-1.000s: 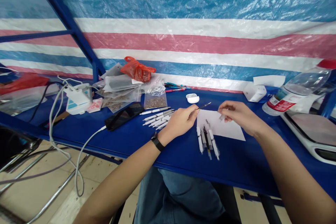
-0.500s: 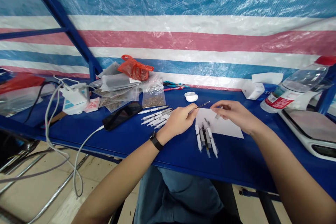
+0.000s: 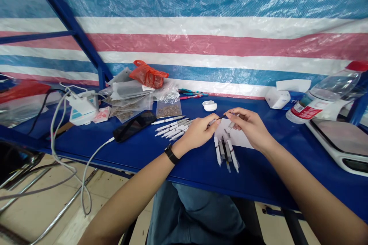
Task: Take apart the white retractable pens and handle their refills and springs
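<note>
My left hand (image 3: 201, 130) is closed around a thin dark pen refill (image 3: 222, 117), whose tip points right. The fingertips of my right hand (image 3: 251, 125) are pinched together at that tip. A small see-through piece (image 3: 231, 124) also shows in the right fingers; its exact kind is unclear. Below the hands, white and grey pen parts (image 3: 225, 152) with dark refills lie in a bunch, partly over a white paper sheet (image 3: 244, 140). Several white pens (image 3: 172, 127) lie side by side to the left of my left hand, which partly hides them.
A white earbud case (image 3: 209, 106) sits behind the hands. To the left are a black phone (image 3: 134, 126) on a cable, bags of brown bits (image 3: 168, 110) and a red plastic bag (image 3: 148, 74). At right stand a bottle (image 3: 312, 105) and a scale (image 3: 342, 141).
My right hand has moved left, bringing its fingertips from apart to the refill's tip. The left hand has barely shifted and still holds the refill. The pens on the table have stayed put.
</note>
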The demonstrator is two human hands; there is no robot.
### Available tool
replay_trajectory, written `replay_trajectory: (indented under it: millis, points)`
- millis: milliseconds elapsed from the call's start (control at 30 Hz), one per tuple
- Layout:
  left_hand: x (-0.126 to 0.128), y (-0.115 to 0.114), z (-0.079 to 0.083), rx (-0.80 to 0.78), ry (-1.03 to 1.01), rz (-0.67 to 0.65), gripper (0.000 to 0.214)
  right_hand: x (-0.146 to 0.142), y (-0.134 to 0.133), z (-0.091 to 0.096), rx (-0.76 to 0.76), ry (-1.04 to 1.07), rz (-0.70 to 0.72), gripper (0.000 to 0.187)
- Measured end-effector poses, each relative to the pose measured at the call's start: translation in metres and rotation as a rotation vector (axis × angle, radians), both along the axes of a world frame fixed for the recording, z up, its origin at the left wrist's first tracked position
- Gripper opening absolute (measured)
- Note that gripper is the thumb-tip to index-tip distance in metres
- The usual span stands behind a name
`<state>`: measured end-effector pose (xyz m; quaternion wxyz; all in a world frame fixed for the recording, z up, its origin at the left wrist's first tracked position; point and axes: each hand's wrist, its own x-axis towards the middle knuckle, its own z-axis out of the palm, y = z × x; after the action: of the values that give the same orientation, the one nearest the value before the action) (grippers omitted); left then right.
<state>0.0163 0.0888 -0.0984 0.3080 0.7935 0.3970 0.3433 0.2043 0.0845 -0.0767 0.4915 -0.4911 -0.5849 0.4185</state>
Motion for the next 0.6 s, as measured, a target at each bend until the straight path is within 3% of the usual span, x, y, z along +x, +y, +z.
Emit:
replay_trajectory:
  millis: [233, 367, 467, 600]
  points:
    - [-0.001, -0.002, 0.001, 0.016, 0.043, 0.019, 0.02, 0.017, 0.008, 0.011, 0.034, 0.069, -0.182, 0.048]
    - [-0.001, -0.003, 0.001, 0.016, 0.088, 0.012, 0.016, 0.039, 0.014, 0.021, -0.048, 0.048, -0.222, 0.049]
    - [-0.001, -0.003, 0.001, -0.006, 0.104, 0.009, 0.015, 0.045, 0.012, 0.026, -0.195, -0.07, -0.104, 0.046]
    - [0.0, -0.004, 0.003, -0.098, 0.118, -0.022, 0.015, 0.038, 0.004, 0.027, -0.393, -0.34, 0.201, 0.037]
